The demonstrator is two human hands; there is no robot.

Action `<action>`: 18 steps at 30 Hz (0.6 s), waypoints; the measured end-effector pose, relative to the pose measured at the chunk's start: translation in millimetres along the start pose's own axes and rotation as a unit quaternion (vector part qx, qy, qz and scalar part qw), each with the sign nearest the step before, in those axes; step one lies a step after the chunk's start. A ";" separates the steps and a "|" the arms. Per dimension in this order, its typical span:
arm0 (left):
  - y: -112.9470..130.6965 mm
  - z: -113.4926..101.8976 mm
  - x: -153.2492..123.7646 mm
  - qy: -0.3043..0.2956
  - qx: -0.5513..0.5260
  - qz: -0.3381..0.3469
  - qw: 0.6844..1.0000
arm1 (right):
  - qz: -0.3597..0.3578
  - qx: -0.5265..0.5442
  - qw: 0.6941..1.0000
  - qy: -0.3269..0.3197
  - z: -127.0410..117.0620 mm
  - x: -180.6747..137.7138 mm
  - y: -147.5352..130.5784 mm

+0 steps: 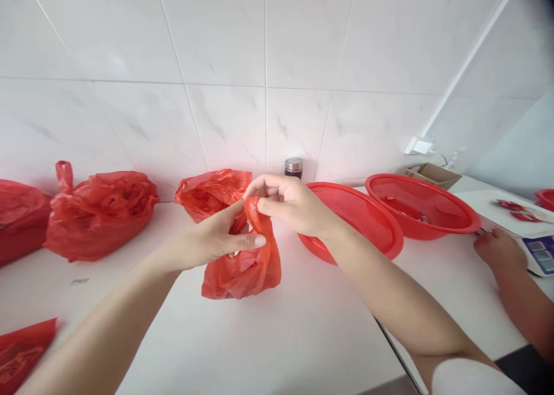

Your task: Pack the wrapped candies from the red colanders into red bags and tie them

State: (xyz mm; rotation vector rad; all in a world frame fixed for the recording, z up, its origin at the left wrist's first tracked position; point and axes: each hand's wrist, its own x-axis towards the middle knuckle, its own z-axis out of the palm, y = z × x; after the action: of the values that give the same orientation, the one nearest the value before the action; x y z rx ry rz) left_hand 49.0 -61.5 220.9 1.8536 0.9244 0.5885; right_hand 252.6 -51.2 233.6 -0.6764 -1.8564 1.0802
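Note:
A small red plastic bag [242, 271] rests on the white counter [268, 337] in front of me. My left hand [220, 236] pinches its gathered top between thumb and fingers. My right hand [288, 201] grips the same twisted neck from above, fingers closed on the plastic. Both hands meet at the bag's top. What is inside the bag is hidden.
Behind it lies another red bag [212, 193], with a bigger red bag [101, 210] and a further one [19, 216] to the left. Two red mesh baskets [359, 219] [422, 204] stand right. Another person's hand [497, 248] rests by a scale [541, 250]. A small jar [293, 167] stands at the wall.

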 end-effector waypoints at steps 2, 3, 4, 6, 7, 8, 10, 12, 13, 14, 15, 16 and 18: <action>-3.9 2.2 9.1 -0.015 0.016 -0.028 0.999 | -0.012 -0.024 0.999 -0.027 9.6 7.9 -1.4; -6.5 2.8 12.1 -0.017 0.018 -0.040 0.999 | -0.016 -0.024 0.999 -0.035 12.7 10.5 -1.6; -9.0 2.8 13.9 -0.018 0.013 -0.051 0.998 | -0.021 -0.018 0.999 -0.042 14.4 12.1 -0.9; -13.2 1.5 14.4 -0.007 -0.021 -0.064 0.998 | -0.039 -0.009 0.998 -0.049 13.0 12.7 4.2; -14.6 0.3 13.5 0.001 -0.045 -0.069 0.997 | -0.042 -0.018 0.998 -0.049 10.6 11.8 8.9; -15.7 -0.9 12.4 0.012 -0.071 -0.073 0.995 | -0.038 -0.036 0.997 -0.050 7.7 10.4 14.6; -17.3 -3.0 10.5 0.038 -0.111 -0.080 0.990 | -0.007 -0.080 0.995 -0.055 2.8 6.3 27.1; -19.2 -3.6 10.4 0.040 -0.128 -0.085 0.987 | 0.019 -0.097 0.993 -0.061 1.0 1.0 36.3; -20.6 -3.5 11.1 0.039 -0.135 -0.077 0.987 | 0.014 -0.095 0.994 -0.051 1.5 -2.2 38.2; -22.2 -3.3 12.1 0.040 -0.146 -0.066 0.986 | 0.001 -0.090 0.996 -0.024 2.7 -5.8 38.0; -23.9 -3.3 13.1 0.044 -0.165 -0.053 0.984 | -0.017 -0.084 0.996 0.021 4.6 -9.9 35.7; -25.6 -3.6 14.1 0.053 -0.189 -0.038 0.980 | -0.035 -0.080 0.993 0.073 6.9 -14.6 31.7; -28.4 -5.2 14.9 0.074 -0.234 -0.018 0.969 | -0.062 -0.083 0.987 0.126 12.3 -25.1 20.8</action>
State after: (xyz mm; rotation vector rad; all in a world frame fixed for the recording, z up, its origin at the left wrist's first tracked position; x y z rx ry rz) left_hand 44.3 -39.2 197.7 1.3808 0.8270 0.8524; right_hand 254.6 -65.8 202.0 -0.7473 -1.7555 0.7296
